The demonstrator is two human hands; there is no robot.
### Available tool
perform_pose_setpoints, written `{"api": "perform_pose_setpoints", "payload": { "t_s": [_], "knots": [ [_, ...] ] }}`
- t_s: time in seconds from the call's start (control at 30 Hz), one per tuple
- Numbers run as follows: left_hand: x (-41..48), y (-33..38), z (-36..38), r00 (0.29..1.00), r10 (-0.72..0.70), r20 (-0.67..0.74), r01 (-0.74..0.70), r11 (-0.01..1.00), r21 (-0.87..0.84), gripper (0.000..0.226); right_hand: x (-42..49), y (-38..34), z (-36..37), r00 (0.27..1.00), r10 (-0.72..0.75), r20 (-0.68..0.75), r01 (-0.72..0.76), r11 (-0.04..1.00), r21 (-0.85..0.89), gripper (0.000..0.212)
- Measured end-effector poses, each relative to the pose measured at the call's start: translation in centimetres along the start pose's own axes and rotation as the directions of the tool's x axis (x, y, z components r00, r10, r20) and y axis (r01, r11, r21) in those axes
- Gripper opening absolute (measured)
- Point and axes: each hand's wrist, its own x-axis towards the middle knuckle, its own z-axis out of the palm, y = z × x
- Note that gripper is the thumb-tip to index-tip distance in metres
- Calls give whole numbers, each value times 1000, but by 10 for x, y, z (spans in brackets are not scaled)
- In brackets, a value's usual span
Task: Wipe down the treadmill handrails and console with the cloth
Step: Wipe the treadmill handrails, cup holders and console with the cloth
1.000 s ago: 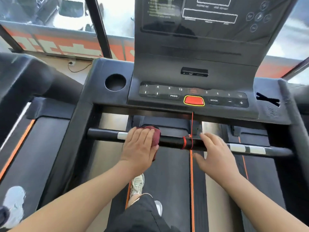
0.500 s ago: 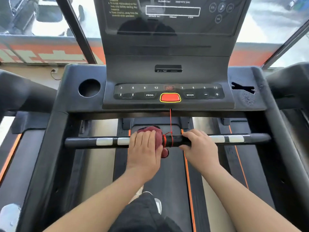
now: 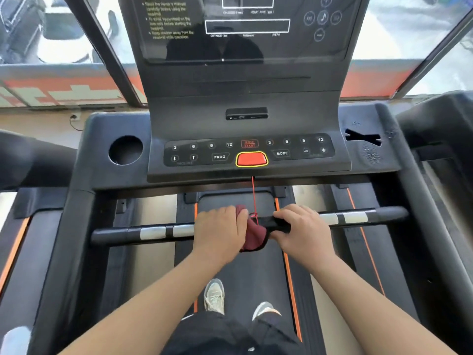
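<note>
A dark red cloth (image 3: 252, 235) is wrapped over the middle of the black front handrail (image 3: 133, 233), which has silver pulse pads on both sides. My left hand (image 3: 220, 233) grips the cloth around the bar. My right hand (image 3: 300, 228) grips the bare bar just right of the cloth. A red safety cord (image 3: 254, 196) runs from the console down to the bar between my hands. The black console (image 3: 249, 151) with its buttons and orange stop key sits above, its dark screen (image 3: 245, 29) further up.
A round cup holder (image 3: 125, 149) sits left of the button panel and a cut-out tray (image 3: 363, 138) sits on the right. Side handrails (image 3: 30, 160) curve in from both edges. My shoes (image 3: 215, 295) stand on the belt below. Windows lie behind the console.
My left hand slid the cloth rightwards along the bar up to the red cord. My right hand closed around the bar. The camera view shifted to the left.
</note>
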Motion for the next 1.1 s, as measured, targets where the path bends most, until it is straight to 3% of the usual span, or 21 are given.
{"api": "perform_pose_setpoints", "payload": {
  "t_s": [0.1, 0.2, 0.3, 0.37, 0.43, 0.5, 0.57, 0.6, 0.67, 0.73, 0.93, 1.03, 1.1],
  "knots": [
    [-32, -11, 32, 960, 165, -226, -158, 986, 48, 49, -3, 10, -4, 993, -113, 25, 113, 993, -14, 46],
    [-24, -18, 34, 940, 178, -290, -153, 983, 105, 45, -7, 25, -13, 985, -171, 22, 171, 985, -23, 52],
    [-7, -1, 12, 955, 85, -285, -53, 992, 118, 33, -7, 48, -25, 990, -134, 36, 137, 981, -136, 49],
    [3, 8, -6, 990, -65, -123, 70, 997, 33, 42, -7, 60, -28, 992, -103, 73, 116, 973, -200, 43],
    [9, 11, -8, 977, -211, -40, 210, 977, -39, 54, -6, 66, -28, 990, -104, 96, 123, 970, -210, 35],
    [2, 18, -4, 949, -289, -130, 259, 944, -206, 60, -3, 71, -28, 991, -108, 83, 121, 977, -175, 34],
    [-23, 30, 4, 879, -332, -343, 150, 875, -461, 54, -2, 73, -28, 993, -91, 76, 102, 984, -148, 34],
    [-38, 38, 9, 843, -320, -433, 66, 859, -507, 48, -2, 74, -28, 993, -89, 73, 99, 985, -141, 34],
    [-60, 59, 13, 797, -189, -573, -101, 895, -435, 43, -2, 75, -26, 992, -101, 75, 110, 985, -133, 35],
    [-60, 85, 16, 748, -61, -660, -172, 944, -282, 48, 0, 78, -25, 991, -113, 72, 120, 986, -113, 36],
    [-19, 129, 76, 887, 109, -449, -124, 992, -5, 54, -1, 80, -24, 990, -144, -15, 142, 986, -88, 27],
    [-9, 128, 66, 907, 93, -410, -111, 994, -19, 47, -1, 78, -23, 987, -153, -40, 150, 986, -78, 34],
    [1, 133, 40, 938, 56, -341, -65, 998, -16, 35, -1, 78, -23, 986, -155, -53, 151, 985, -79, 27]
  ]
}}
